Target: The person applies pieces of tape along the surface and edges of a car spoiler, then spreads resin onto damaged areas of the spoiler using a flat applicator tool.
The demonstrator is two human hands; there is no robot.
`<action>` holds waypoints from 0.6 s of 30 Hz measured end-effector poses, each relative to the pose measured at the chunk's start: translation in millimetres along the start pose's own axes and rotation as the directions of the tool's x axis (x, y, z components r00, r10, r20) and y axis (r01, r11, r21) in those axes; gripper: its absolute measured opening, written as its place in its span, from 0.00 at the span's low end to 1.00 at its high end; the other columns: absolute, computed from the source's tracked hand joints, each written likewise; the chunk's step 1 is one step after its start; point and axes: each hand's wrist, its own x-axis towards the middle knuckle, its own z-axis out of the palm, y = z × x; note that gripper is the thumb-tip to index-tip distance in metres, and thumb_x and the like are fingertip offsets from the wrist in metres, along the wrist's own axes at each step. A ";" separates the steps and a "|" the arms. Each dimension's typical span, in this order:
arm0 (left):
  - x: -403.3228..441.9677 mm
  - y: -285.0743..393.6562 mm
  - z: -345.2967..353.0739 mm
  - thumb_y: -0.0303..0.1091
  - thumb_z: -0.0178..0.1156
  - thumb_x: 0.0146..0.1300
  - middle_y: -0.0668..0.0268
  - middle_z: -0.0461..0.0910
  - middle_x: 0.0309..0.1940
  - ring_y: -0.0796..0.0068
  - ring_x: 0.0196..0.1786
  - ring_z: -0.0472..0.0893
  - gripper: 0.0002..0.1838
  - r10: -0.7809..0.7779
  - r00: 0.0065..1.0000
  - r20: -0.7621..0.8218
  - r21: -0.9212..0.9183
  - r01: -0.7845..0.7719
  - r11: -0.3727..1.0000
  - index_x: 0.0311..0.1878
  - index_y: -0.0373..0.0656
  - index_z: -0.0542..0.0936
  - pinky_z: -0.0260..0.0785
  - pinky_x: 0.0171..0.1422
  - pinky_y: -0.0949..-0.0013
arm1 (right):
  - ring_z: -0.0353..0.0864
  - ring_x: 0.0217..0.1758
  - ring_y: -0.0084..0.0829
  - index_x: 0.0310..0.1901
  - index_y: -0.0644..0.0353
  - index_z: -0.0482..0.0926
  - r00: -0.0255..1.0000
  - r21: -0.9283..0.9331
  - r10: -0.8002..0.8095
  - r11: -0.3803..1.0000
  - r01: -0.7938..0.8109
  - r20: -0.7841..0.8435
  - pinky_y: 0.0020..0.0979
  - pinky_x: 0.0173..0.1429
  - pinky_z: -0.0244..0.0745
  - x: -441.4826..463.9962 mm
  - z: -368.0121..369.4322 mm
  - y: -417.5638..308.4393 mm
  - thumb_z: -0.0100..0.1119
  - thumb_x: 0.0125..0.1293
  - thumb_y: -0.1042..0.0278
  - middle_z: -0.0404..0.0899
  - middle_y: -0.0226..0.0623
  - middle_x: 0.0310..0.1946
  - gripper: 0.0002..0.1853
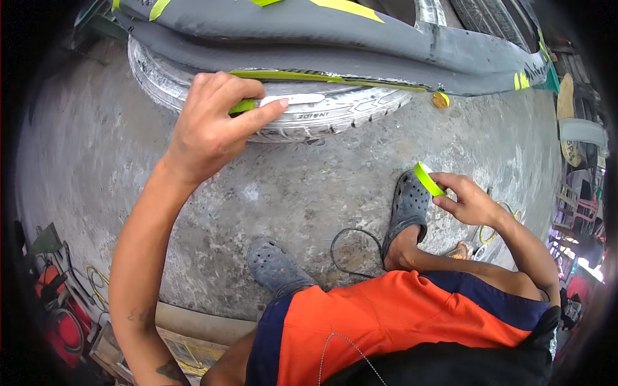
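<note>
A grey, curved car bumper (pixel 360 48) lies across a whitish, dusty tyre (pixel 302 122) marked "INSIDE". Bright green masking tape (pixel 290 76) runs along the bumper's lower edge. My left hand (pixel 215 122) is at that edge with fingers curled and thumb stretched along the tyre side. A bit of green tape (pixel 243 106) shows between its fingers and thumb; a pale strip beyond the thumb is hard to identify. Above my shoe, my right hand (pixel 470 196) pinches a roll of green masking tape (pixel 427 179) between thumb and fingers.
A small roundish yellow-brown piece (pixel 441 100) hangs by the bumper's right edge. A dark cable (pixel 335 248) loops on the concrete floor near my feet. An orange tool (pixel 461 250) lies right of my leg. Red equipment and hoses (pixel 67 328) stand at lower left.
</note>
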 end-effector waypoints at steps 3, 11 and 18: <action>4.3 4.0 -1.7 0.19 0.67 0.50 0.68 0.83 0.48 0.67 0.49 0.79 0.27 0.017 1.000 0.012 0.042 -0.017 0.999 0.54 0.53 0.88 0.67 0.53 0.62 | 0.83 0.54 0.54 0.65 0.67 0.73 1.000 -0.010 -0.001 1.000 0.001 0.031 0.47 0.59 0.77 4.3 -4.1 -8.3 0.65 0.69 0.70 0.83 0.55 0.51 0.25; -3.0 20.2 -2.8 0.19 0.66 0.48 0.69 0.84 0.53 0.66 0.52 0.80 0.28 -0.017 0.999 0.040 0.121 0.012 0.993 0.55 0.52 0.88 0.67 0.57 0.61 | 0.82 0.54 0.55 0.64 0.67 0.74 0.995 -0.045 -0.084 0.995 0.087 0.060 0.47 0.59 0.77 17.6 -10.2 1.2 0.65 0.68 0.71 0.82 0.55 0.51 0.24; -0.9 24.9 -3.4 0.20 0.65 0.47 0.70 0.84 0.50 0.66 0.50 0.81 0.25 -0.058 0.998 0.024 0.090 0.055 0.994 0.52 0.49 0.87 0.65 0.55 0.61 | 0.79 0.56 0.59 0.58 0.68 0.76 0.981 -0.095 -0.169 0.979 0.178 0.094 0.50 0.60 0.75 29.8 -14.5 0.4 0.64 0.67 0.72 0.81 0.56 0.52 0.19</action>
